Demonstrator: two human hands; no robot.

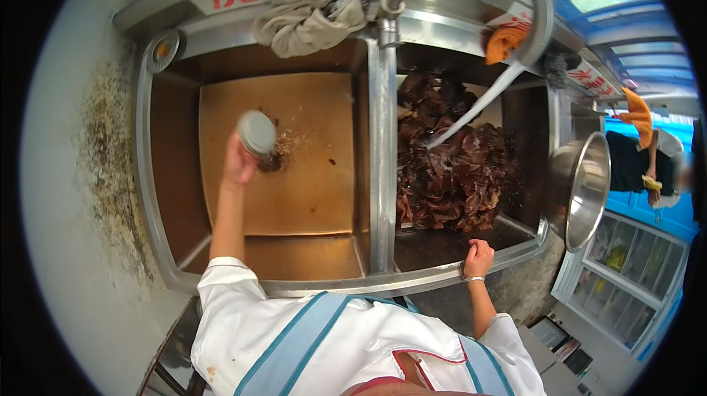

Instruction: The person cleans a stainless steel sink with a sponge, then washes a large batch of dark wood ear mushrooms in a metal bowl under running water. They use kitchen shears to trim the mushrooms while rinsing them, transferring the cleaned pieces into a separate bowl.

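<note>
My left hand (241, 163) holds a round, pale grey cup-like piece (257, 132), blurred, above the left steel sink basin (298, 197). Below it, dark wet scraps (272, 161) lie on the basin floor amid splashing water. Loosely curled, my right hand (479, 258) rests at the front rim (442, 271) of the right basin, apparently holding nothing. That basin holds a heap of dark brown, wet leafy pieces (458, 175) that look like wood ear fungus. A stream of water (478, 106) from the curved spout (544, 15) falls onto the heap.
A steel divider (381, 164) separates the basins. A grey cloth (312, 17) and an orange cloth (505, 43) lie along the back ledge. To the right stands a large steel bowl (585, 191). Beyond it is another person (635, 164) near a glass-fronted cabinet (624, 274).
</note>
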